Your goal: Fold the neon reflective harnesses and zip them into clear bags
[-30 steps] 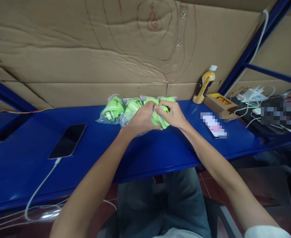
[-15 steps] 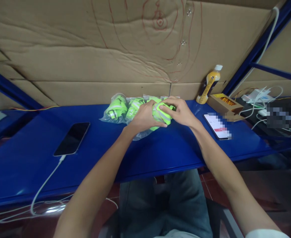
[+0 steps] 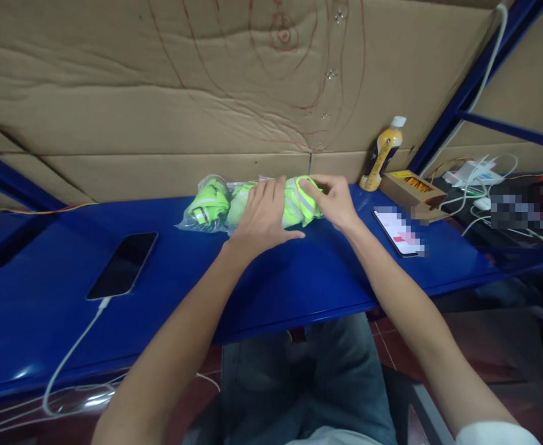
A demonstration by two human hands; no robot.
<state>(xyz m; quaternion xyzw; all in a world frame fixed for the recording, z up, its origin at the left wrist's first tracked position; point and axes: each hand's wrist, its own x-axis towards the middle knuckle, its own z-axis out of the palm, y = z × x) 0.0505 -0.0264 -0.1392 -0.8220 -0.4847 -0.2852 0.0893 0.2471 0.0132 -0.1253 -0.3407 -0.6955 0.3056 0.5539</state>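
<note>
Along the back of the blue table, against the cardboard, lies a row of fluorescent yellow-green bundles with silvery bands that look like reflective vests. The leftmost bagged bundle [image 3: 212,203] is in clear plastic, and another bundle [image 3: 238,201] beside it is partly covered. My left hand [image 3: 264,213] rests flat across the row, fingers stretched forward and thumb apart. At the right end, my right hand [image 3: 338,201] grips a rolled reflective vest [image 3: 301,201], thumb on its near side and fingers hidden behind it. Whether this roll is bagged I cannot tell.
A dark phone [image 3: 123,266] with a white cable lies on the blue table [image 3: 294,278] at left. To the right are a lit phone [image 3: 396,232], a yellow bottle [image 3: 383,154], an open cardboard box [image 3: 414,191] and tangled white cables [image 3: 479,179]. Cardboard [image 3: 160,123] walls the back.
My left hand has flattened out, its fingers now stretched over the bundles. The right hand keeps hold of the roll, which sits closer in line with the others. The view has shifted slightly.
</note>
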